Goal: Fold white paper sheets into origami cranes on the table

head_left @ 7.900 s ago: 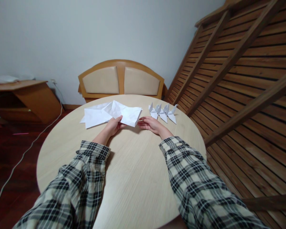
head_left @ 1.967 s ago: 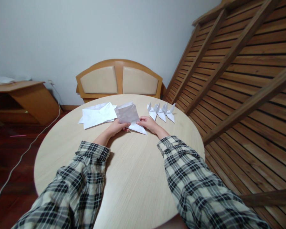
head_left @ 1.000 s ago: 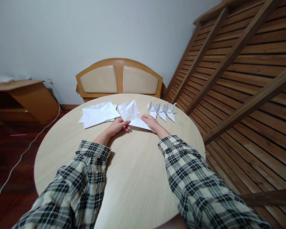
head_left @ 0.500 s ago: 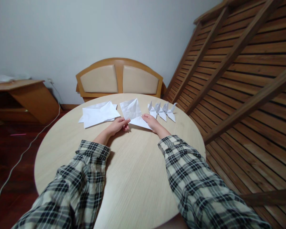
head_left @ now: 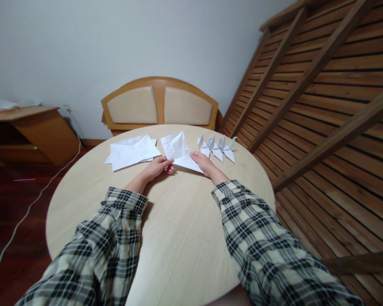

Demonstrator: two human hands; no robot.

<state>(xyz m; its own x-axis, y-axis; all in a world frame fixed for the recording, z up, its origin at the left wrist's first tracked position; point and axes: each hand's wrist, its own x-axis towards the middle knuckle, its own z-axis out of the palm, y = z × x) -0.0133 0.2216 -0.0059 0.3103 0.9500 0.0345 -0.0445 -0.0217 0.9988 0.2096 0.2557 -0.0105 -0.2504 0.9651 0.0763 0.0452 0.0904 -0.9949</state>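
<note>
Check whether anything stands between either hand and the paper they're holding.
Nothing visible does: the left hand and right hand both grip the paper directly. Other sheets lie to its left and the paper cranes to its right.

In mid-frame the folded paper [head_left: 175, 146] is white, like the sheets [head_left: 130, 155] at its left and paper cranes [head_left: 217, 154] at its right. The sleeves [head_left: 261, 229], lower left and right, are checked black and cream. The tabletop [head_left: 175, 221] below centre is pale beige with faint grain; the headboard [head_left: 160, 104], upper centre, orange-brown with cream panels [head_left: 132, 106]; the slatted partition [head_left: 335, 102], right, brown with dark stripes; the wall [head_left: 121, 38], top, pale blue-grey.
</note>
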